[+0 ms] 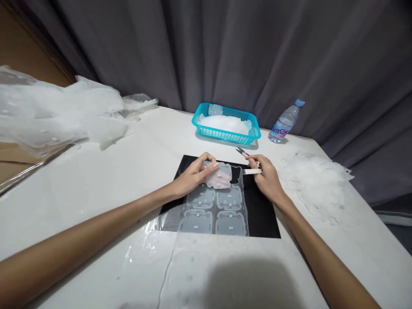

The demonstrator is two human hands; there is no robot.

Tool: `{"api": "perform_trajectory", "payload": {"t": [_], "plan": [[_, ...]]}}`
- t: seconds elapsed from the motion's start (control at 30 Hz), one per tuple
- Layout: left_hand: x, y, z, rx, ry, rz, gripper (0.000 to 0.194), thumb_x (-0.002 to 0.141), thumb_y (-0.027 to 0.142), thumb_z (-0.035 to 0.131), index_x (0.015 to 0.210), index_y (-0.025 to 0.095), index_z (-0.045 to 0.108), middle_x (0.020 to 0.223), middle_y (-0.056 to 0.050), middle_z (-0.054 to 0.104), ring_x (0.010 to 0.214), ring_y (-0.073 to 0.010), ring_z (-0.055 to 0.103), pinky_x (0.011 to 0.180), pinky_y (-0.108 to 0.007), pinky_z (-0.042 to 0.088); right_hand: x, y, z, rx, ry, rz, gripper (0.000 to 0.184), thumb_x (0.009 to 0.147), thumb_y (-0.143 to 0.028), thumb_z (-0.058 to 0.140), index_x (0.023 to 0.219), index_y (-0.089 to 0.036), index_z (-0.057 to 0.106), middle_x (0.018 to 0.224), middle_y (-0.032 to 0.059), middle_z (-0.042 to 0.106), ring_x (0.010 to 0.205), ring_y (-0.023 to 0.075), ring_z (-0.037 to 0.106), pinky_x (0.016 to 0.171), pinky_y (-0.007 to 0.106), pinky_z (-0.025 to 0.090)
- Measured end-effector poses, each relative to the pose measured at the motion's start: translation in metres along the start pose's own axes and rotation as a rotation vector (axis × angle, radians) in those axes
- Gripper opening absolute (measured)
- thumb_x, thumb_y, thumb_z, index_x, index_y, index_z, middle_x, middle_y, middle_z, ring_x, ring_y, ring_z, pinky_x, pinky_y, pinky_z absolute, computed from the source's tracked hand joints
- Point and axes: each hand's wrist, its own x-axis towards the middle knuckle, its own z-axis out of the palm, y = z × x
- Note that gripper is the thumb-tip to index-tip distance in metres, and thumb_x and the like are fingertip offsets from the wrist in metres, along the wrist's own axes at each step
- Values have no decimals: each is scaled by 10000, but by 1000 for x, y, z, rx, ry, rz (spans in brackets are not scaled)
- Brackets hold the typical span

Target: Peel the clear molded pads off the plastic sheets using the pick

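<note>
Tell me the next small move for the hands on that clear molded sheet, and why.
Probably bring the scissors in the right hand to the lifted piece: the left hand holds it up off the clear sheet, apparently still attached.

— We see a turquoise basket [226, 128] with a lattice wall, on a white table [96, 180].
— And we see a black mat [260, 210] under a clear sheet [214, 208] of repeating moulded squares; the bottle [284, 122] has a blue cap.
</note>
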Motion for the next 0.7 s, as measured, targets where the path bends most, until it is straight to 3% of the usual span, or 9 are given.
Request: {"api": "perform_trajectory", "payload": {"t": [0.2,0.37,0.53,0.7], "plan": [[1,-2,-1,-217,-21,-106,383,923,541,712,966,229,493,683,62,509,559,-89,484,543,-205,432,-12,-24,1,172,-141,-48,266,1043,-433,554,1048,-237,734,1046,60,751,1003,248,661,947,410,484],[1,0,-1,-305,-55,-151,352,943,511,704,963,223,504,752,48,546,651,-109,574,628,-236,521,-17,-31,7,264,-196,40,239,992,-442,637,1015,-233,751,984,45,749,852,213,627,782,353,485],[0,2,-1,-215,-97,-109,308,952,468,700,991,225,514,710,57,532,578,-92,487,555,-206,415,-20,-34,12,378,-186,68,195,963,-416,687,960,-223,714,901,29,709,758,185,583,695,327,455],[-2,1,-3,-75,-164,12,284,971,430,701,1060,205,552,705,53,535,592,-87,452,547,-201,314,-22,-39,8,225,-82,-143,64,981,-294,687,936,-249,684,853,11,674,783,195,560,760,352,450]]}}
